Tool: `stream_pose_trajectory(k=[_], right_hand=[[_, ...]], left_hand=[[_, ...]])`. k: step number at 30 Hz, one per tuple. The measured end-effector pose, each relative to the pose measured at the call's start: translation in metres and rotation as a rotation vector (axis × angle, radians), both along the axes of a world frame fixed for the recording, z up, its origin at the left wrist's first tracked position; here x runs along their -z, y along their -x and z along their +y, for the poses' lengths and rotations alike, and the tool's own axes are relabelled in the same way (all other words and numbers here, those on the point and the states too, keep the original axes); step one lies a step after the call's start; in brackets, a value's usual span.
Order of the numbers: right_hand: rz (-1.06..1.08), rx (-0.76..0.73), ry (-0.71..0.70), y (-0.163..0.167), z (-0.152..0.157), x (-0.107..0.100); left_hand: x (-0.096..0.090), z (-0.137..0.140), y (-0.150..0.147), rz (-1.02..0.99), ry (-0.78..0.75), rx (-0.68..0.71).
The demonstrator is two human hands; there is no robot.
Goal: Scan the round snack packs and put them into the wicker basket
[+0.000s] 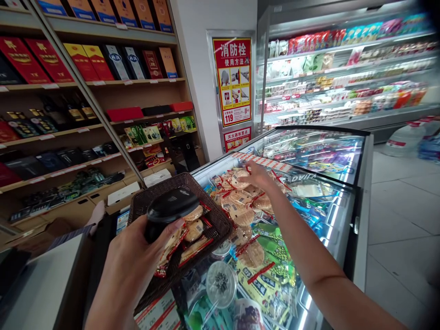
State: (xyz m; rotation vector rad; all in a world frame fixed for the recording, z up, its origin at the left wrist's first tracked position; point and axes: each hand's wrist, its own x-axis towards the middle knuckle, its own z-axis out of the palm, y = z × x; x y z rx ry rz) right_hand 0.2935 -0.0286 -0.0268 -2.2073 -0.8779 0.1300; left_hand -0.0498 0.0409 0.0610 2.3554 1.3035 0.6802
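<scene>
Clamping a black device in the left hand, above a brown basket; with most fingers hidden. Reaching with the right hand to the far end of heaped snack packets at the freezer, with bent, partly spread fingers; impossible to say whether gripping one. Hard to tell whether on the glass or below it. Inside the basket, more packets, partly covered by device and left hand. Cut off at frame edge: both forearms. Blurred at right: fridge shelves, water jugs.
</scene>
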Motion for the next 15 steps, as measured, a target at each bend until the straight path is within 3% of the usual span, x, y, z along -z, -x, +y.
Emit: stream_pose_trajectory(k=[3,6,10,15], right_hand=[[0.061,-0.050,-0.233,0.009,-0.002,-0.008],[0.228,-0.207,-0.384,0.027,-0.004,-0.020],[0.344,-0.364,-0.442,0.052,-0.005,-0.031],[0.349,-0.450,-0.441,0.064,-0.003,-0.032]], left_hand=[[-0.002,-0.004,0.000,0.072,-0.042,-0.034],[-0.001,-0.006,0.000,0.028,0.004,0.032],[0.004,-0.007,-0.003,-0.036,0.070,0.099],[0.006,-0.008,-0.006,-0.026,-0.004,0.075]])
